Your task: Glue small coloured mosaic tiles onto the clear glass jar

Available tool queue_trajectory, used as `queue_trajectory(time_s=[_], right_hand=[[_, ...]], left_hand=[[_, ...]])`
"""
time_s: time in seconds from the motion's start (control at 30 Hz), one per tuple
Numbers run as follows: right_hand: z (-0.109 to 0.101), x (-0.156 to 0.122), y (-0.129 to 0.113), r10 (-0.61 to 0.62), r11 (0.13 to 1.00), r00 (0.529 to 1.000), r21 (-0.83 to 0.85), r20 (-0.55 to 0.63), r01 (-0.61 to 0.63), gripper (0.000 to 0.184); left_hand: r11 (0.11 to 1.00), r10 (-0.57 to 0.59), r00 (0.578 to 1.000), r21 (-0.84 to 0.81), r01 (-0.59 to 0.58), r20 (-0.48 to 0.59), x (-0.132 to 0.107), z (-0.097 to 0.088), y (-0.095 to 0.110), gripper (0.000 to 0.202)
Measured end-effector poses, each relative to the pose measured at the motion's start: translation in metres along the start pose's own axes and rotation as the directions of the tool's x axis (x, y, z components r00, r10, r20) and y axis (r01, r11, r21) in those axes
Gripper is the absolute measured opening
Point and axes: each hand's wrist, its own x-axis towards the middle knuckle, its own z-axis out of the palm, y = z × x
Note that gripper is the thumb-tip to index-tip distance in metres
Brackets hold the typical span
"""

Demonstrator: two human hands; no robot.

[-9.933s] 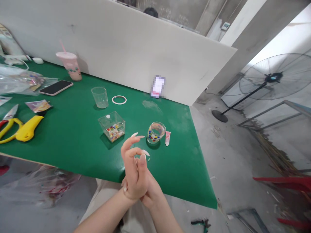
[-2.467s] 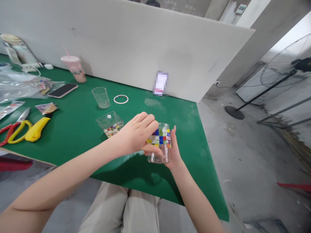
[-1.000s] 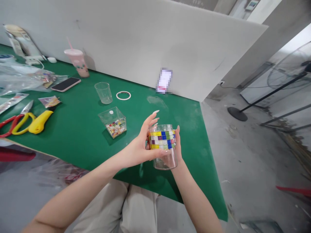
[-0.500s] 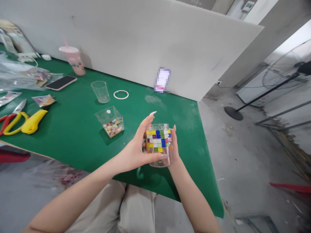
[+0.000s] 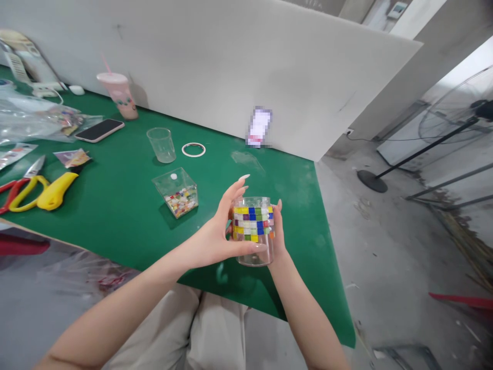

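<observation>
A clear glass jar (image 5: 254,234) with rows of small coloured mosaic tiles round its upper half is held upright above the near edge of the green table (image 5: 115,205). My left hand (image 5: 219,234) grips its left side, thumb across the front below the tiles. My right hand (image 5: 278,234) wraps round its right and back side, mostly hidden behind the jar. A clear square box of loose coloured tiles (image 5: 176,192) sits on the table to the left of my hands.
Further back stand an empty clear cup (image 5: 161,145) and a white ring (image 5: 193,149). At the left lie yellow-handled scissors (image 5: 34,187), a phone (image 5: 99,130), plastic bags (image 5: 34,121) and a pink tumbler (image 5: 117,95). A white board (image 5: 215,67) backs the table; a floor fan (image 5: 454,123) stands at right.
Ten seconds ago the jar stood on the table and my hands were clasped together. Both hands have since lifted it, and over the last second it sank slightly and turned a little.
</observation>
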Motion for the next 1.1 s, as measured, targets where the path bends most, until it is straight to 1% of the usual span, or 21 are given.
queue_trajectory(time_s=[0.07, 0.1, 0.13, 0.17, 0.2, 0.23, 0.27, 0.3, 0.33, 0.37, 0.4, 0.43, 0.47, 0.5, 0.53, 0.57, 0.67, 0.73, 0.9, 1.03, 1.1], right_hand=[[-0.003, 0.000, -0.004, 0.032, 0.999, 0.997, 0.010, 0.075, -0.033, 0.063], [-0.005, 0.001, -0.007, 0.060, 0.998, 0.991, 0.018, 0.123, -0.062, 0.070], [-0.007, 0.002, -0.010, 0.085, 0.995, 0.981, 0.029, 0.176, -0.092, 0.077], [-0.010, 0.003, -0.013, 0.103, 0.993, 0.969, 0.041, 0.227, -0.115, 0.083], [-0.012, 0.004, -0.015, 0.109, 0.990, 0.957, 0.055, 0.270, -0.129, 0.088], [-0.014, 0.005, -0.018, 0.103, 0.989, 0.948, 0.072, 0.301, -0.130, 0.091], [-0.015, 0.006, -0.019, 0.093, 0.988, 0.943, 0.088, 0.319, -0.127, 0.094], [-0.016, 0.006, -0.020, 0.081, 0.987, 0.942, 0.104, 0.327, -0.121, 0.095], [-0.016, 0.007, -0.021, 0.076, 0.986, 0.943, 0.116, 0.325, -0.119, 0.096], [-0.015, 0.006, -0.021, 0.072, 0.985, 0.946, 0.124, 0.316, -0.117, 0.097], [-0.014, 0.006, -0.021, 0.069, 0.985, 0.950, 0.131, 0.304, -0.113, 0.096], [-0.013, 0.005, -0.021, 0.065, 0.984, 0.953, 0.137, 0.295, -0.110, 0.095], [-0.012, 0.004, -0.022, 0.058, 0.984, 0.956, 0.143, 0.288, -0.103, 0.094], [-0.010, 0.003, -0.022, 0.048, 0.985, 0.958, 0.147, 0.283, -0.093, 0.093], [-0.010, 0.002, -0.023, 0.038, 0.985, 0.959, 0.149, 0.281, -0.083, 0.091], [-0.009, 0.001, -0.025, 0.027, 0.986, 0.960, 0.150, 0.279, -0.071, 0.088], [-0.011, 0.000, -0.030, -0.003, 0.988, 0.965, 0.149, 0.263, -0.038, 0.081], [-0.012, 0.000, -0.032, -0.015, 0.988, 0.969, 0.150, 0.246, -0.023, 0.081], [-0.012, 0.000, -0.033, -0.024, 0.994, 0.983, 0.109, 0.184, 0.004, 0.086], [-0.009, -0.001, -0.032, -0.018, 0.996, 0.991, 0.091, 0.129, 0.006, 0.089], [-0.007, -0.001, -0.031, -0.020, 0.995, 0.994, 0.097, 0.109, 0.009, 0.090]], left_hand=[[0.998, 0.030, 0.999, -0.050, -0.031, -0.023, 0.004, -0.007, -0.003, 0.104], [0.997, 0.040, 0.996, -0.068, -0.046, -0.081, 0.005, -0.010, -0.005, 0.096], [0.996, 0.043, 0.985, -0.071, -0.056, -0.169, 0.007, -0.013, -0.008, 0.082], [0.997, 0.038, 0.959, -0.052, -0.055, -0.281, 0.007, -0.016, -0.011, 0.064], [0.999, 0.028, 0.924, -0.010, -0.034, -0.381, 0.007, -0.017, -0.016, 0.047], [0.998, 0.018, 0.896, 0.058, 0.008, -0.444, 0.005, -0.018, -0.021, 0.035], [0.987, 0.012, 0.886, 0.149, 0.065, -0.463, 0.003, -0.017, -0.027, 0.030], [0.957, 0.002, 0.908, 0.265, 0.120, -0.419, -0.001, -0.015, -0.033, 0.031], [0.907, -0.009, 0.945, 0.395, 0.146, -0.327, -0.006, -0.012, -0.040, 0.033], [0.846, -0.017, 0.977, 0.518, 0.126, -0.211, -0.010, -0.009, -0.047, 0.035], [0.777, -0.032, 0.998, 0.626, 0.064, -0.062, -0.015, -0.007, -0.054, 0.036], [0.709, -0.037, 0.996, 0.705, -0.031, 0.081, -0.019, -0.004, -0.059, 0.038], [0.647, -0.044, 0.975, 0.750, -0.137, 0.216, -0.022, -0.003, -0.064, 0.040], [0.593, -0.054, 0.949, 0.774, -0.221, 0.312, -0.023, -0.003, -0.068, 0.043], [0.557, -0.066, 0.926, 0.784, -0.276, 0.373, -0.023, -0.003, -0.071, 0.046], [0.533, -0.078, 0.912, 0.791, -0.302, 0.402, -0.022, -0.005, -0.073, 0.048], [0.495, -0.096, 0.908, 0.811, -0.312, 0.408, -0.013, -0.010, -0.077, 0.053], [0.455, -0.083, 0.893, 0.814, -0.362, 0.443, -0.005, -0.012, -0.081, 0.055], [0.320, -0.042, 0.797, 0.764, -0.560, 0.602, 0.009, -0.006, -0.095, 0.056], [0.306, 0.010, 0.758, 0.720, -0.623, 0.652, 0.013, -0.004, -0.100, 0.049], [0.297, 0.016, 0.736, 0.700, -0.650, 0.677, 0.015, -0.005, -0.101, 0.046]])
